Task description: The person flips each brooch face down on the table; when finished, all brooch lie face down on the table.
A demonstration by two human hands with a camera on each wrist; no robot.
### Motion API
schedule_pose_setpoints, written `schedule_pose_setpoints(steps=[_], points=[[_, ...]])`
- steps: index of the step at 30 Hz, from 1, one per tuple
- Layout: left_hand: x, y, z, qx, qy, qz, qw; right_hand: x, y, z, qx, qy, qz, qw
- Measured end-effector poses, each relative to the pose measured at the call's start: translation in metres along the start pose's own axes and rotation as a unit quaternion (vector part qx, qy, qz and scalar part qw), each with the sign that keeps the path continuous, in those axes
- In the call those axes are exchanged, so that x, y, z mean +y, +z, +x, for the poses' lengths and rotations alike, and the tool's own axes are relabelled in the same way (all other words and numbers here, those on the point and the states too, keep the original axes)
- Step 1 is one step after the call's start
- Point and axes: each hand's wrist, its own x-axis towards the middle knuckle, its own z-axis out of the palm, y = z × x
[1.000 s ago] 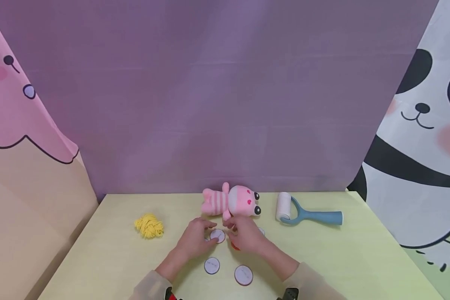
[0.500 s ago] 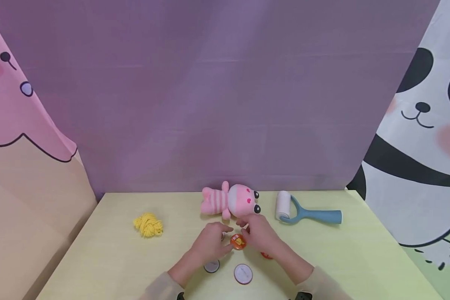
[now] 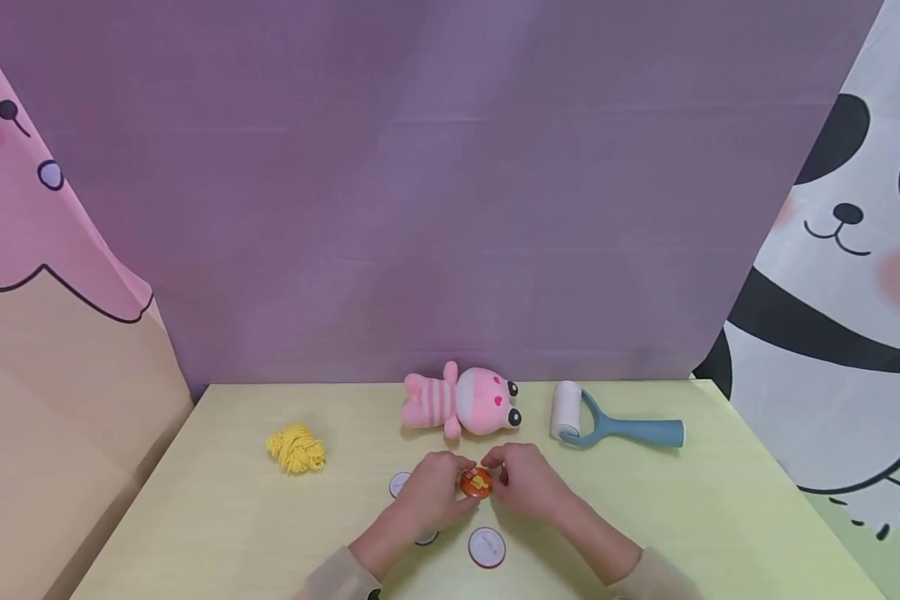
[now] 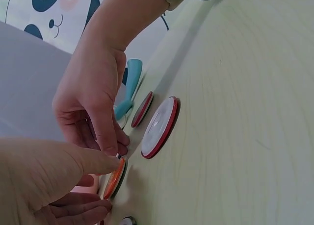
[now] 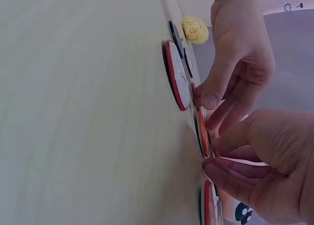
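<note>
1. White disc (image 3: 487, 547) lies nearest.
2. Left hand (image 3: 429, 493) pinches the orange disc (image 3: 477, 483), between both hands.
3. Right hand (image 3: 529, 482) is at its other side; whether gripping, I cannot tell.
4. Farther: yarn (image 3: 297, 450) left, doll (image 3: 441, 403) centre, roller (image 3: 633, 430) right.

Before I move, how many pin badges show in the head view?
4: orange badge between the left hand and right hand; upper white-backed badge, left of left hand; part-hidden badge beside left wrist; lowest white-backed badge, uncovered. Hands may hide more.

Soft, even light casts faint shadows on the table (image 3: 195, 500), the wrist views dimmer.
</note>
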Motion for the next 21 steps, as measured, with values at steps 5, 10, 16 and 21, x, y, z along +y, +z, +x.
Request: schedule_pose_setpoints(steps=[5, 10, 16, 21], points=[[0.0008, 0.0016, 0.0001, -0.006, -0.006, 0.006, 0.9999, 0.002, 0.0002, -0.0014, -0.017, 0.001, 0.014, 0.9997], [0.004, 0.0013, 0.0012, -0.012, -0.017, 0.006, 0.9998, 0.003, 0.0008, -0.0021, -0.031, -0.007, 0.025, 0.9992], [0.0074, 0.0021, 0.0011, -0.001, -0.038, -0.004, 0.9993, 0.0018, 0.0015, -0.0035, -0.034, -0.001, 0.024, 0.9991], [0.0066, 0.0057, 0.0025, 0.01, -0.047, -0.016, 0.9987, 0.002, 0.0028, -0.0035, -0.021, -0.012, 0.017, 0.9996]])
